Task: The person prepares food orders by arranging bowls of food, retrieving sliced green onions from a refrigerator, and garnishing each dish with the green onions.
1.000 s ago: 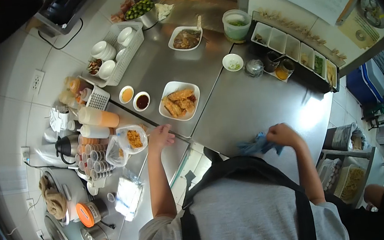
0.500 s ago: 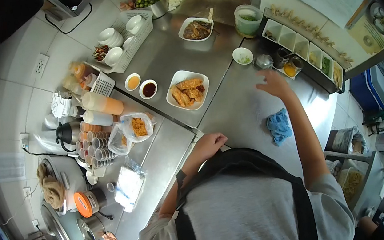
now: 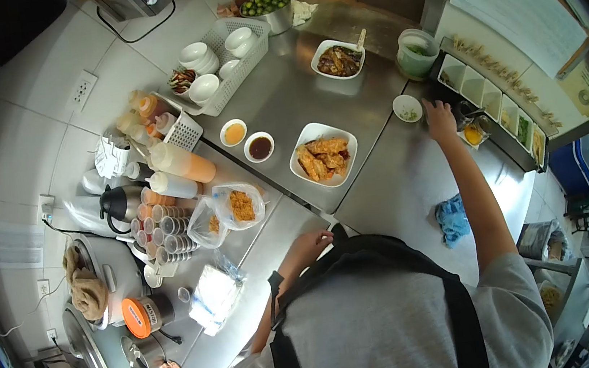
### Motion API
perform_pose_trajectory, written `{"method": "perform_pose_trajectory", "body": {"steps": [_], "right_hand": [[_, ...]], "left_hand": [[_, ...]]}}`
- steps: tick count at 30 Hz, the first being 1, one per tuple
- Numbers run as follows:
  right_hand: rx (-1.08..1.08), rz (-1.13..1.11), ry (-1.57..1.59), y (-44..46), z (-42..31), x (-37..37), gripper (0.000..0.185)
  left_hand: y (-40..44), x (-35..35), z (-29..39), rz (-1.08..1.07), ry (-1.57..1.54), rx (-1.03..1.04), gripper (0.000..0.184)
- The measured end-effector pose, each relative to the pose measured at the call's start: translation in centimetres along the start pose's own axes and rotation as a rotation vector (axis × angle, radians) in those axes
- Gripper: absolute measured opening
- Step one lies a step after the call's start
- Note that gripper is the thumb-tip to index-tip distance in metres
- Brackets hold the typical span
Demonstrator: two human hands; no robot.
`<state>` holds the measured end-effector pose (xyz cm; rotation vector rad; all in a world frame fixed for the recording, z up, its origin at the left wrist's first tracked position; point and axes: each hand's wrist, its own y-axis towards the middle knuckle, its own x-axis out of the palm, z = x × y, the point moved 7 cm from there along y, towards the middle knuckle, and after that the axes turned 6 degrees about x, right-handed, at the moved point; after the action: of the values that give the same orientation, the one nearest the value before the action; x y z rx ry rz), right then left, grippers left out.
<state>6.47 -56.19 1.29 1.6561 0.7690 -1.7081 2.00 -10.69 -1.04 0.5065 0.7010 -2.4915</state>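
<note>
My right hand (image 3: 440,121) reaches over the small jars at the right side of the steel counter, just right of a white bowl of chopped greens (image 3: 408,108). Its fingers curl downward, and whatever lies under them is hidden. Beside it stand a dark jar (image 3: 462,115) and a container of yellow liquid (image 3: 473,135). My left hand (image 3: 312,246) rests loosely closed by the counter edge, close to my black apron (image 3: 366,241), with nothing visible in it. Ahead is a square white bowl of fried, battered pieces (image 3: 324,155).
Farther back sits a bowl of dark stew (image 3: 339,60). Two sauce cups, one dark (image 3: 260,146) and one orange (image 3: 233,133), stand left of the fried food. A blue cloth (image 3: 452,220) lies near my right forearm. Topping bins (image 3: 491,100) line the right edge.
My right hand has moved forward onto the small jars, covering the clear jar seen before. My left hand has drawn slightly back toward my body. The view has shifted, moving the counter items rightward.
</note>
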Motion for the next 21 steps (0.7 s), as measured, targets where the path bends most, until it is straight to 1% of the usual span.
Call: {"method": "perform_pose_trajectory", "body": {"steps": [1,2,5,6,7,9,11,12,13,15,16,17,19,20,21], "right_hand": [[0.018,-0.048,0.042,0.3,0.8,0.8,0.066],[-0.015,0.017,0.026,0.6,1.0,0.6,0.061],[-0.047,0.069,0.056,0.8,0.7,-1.1,0.060],[-0.070,0.148,0.142,1.3,0.8,-1.1,0.067],[-0.065,0.200,0.130,1.6,1.0,-0.8,0.069],[-0.088,0.312,0.111,0.4,-0.1,-2.7,0.072],[-0.144,0.360,0.209,-1.1,-1.7,-4.3,0.073],[-0.202,0.384,0.245,-2.1,-2.6,-5.1,0.064],[-0.257,0.400,0.280,-3.5,-3.5,-5.5,0.055],[-0.197,0.247,0.503,-5.7,-3.9,-4.1,0.029],[-0.195,0.154,0.574,-7.2,-4.5,-3.7,0.022],[-0.190,0.058,0.644,-8.7,-5.1,-3.7,0.019],[-0.119,-0.132,0.602,-11.4,-6.4,-4.5,0.023],[-0.075,-0.223,0.573,-12.6,-6.1,-4.5,0.026],[-0.124,-0.261,0.519,-13.5,-5.6,-4.5,0.028]], "left_hand": [[0.1,-0.3,-0.3,-0.015,0.002,-0.016,0.032],[0.2,-0.9,0.4,0.024,-0.008,0.034,0.033],[1.4,-2.2,1.1,0.025,0.024,0.051,0.035],[1.6,-2.7,1.6,0.037,0.042,0.065,0.035],[2.0,-2.9,1.5,0.039,0.075,0.096,0.035],[2.5,-3.2,1.1,0.072,0.129,0.148,0.033],[1.9,-4.0,1.6,0.182,0.139,0.246,0.029],[1.5,-4.1,1.7,0.239,0.144,0.291,0.027],[1.2,-3.6,1.2,0.244,0.088,0.278,0.026],[0.4,-2.2,0.2,0.237,-0.024,0.260,0.026],[-0.2,-1.3,-0.2,0.236,-0.077,0.253,0.025],[-0.9,-0.2,-0.5,0.215,-0.119,0.234,0.026],[-1.6,2.2,-0.6,0.163,-0.201,0.211,0.028],[-1.6,4.0,-1.1,0.068,-0.314,0.180,0.030],[-1.5,6.0,-2.1,0.099,-0.315,0.236,0.032]]}}
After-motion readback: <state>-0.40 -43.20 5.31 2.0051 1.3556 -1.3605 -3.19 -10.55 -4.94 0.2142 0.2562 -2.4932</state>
